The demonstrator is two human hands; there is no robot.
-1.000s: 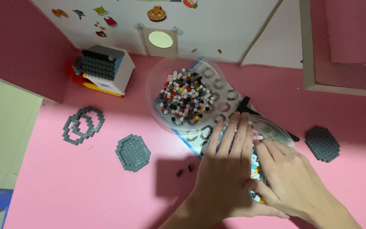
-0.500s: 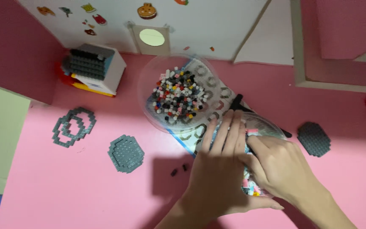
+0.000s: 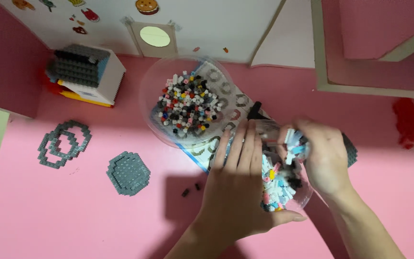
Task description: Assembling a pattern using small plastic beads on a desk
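Observation:
My left hand (image 3: 238, 184) lies flat with fingers spread over the near side of a clear plastic bowl (image 3: 303, 199) that holds several small bricks in white, pink, blue and black. Over the same bowl, my right hand (image 3: 319, 156) is lifted, its fingers closed around a clump of small light-blue and white bricks (image 3: 295, 146). A second clear bowl (image 3: 149, 98) of mixed black, white and coloured bricks sits just behind, on a printed instruction sheet (image 3: 228, 93).
On the pink tabletop lie a grey hexagonal brick plate (image 3: 128, 172), a grey double-ring brick piece (image 3: 63, 143), and two loose dark bricks (image 3: 190, 190). A white box topped with grey bricks (image 3: 85, 74) stands at back left. White board with stickers (image 3: 207, 24) behind.
My right hand has risen off the bowl and moved right, now pinching a clump of bricks. My left hand stays on the bowl. The camera view has shifted closer.

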